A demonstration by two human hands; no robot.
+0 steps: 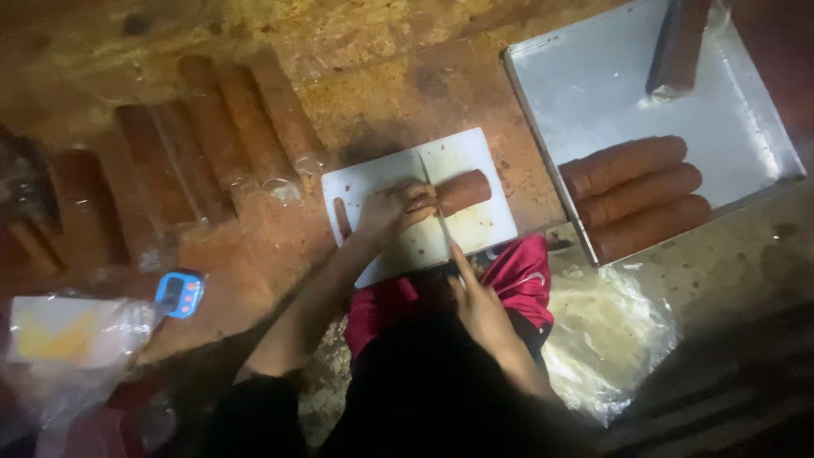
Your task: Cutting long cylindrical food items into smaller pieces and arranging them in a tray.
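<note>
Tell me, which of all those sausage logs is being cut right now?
The sausage log lying on the white cutting board, held by the left hand while the right hand works the knife. The others lie in the metal tray or wrapped alongside.

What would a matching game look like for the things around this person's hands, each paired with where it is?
Things:
1. sausage being cut
2. three unwrapped sausages
3. wrapped sausages
4. blue device

Places:
A. on the floor, left of the board
B. inside the metal tray
C. on the white cutting board, under the left hand
D. by the clear bag, lower left

Pairs: 1-C, 2-B, 3-A, 4-D. The right hand holds the knife.
</note>
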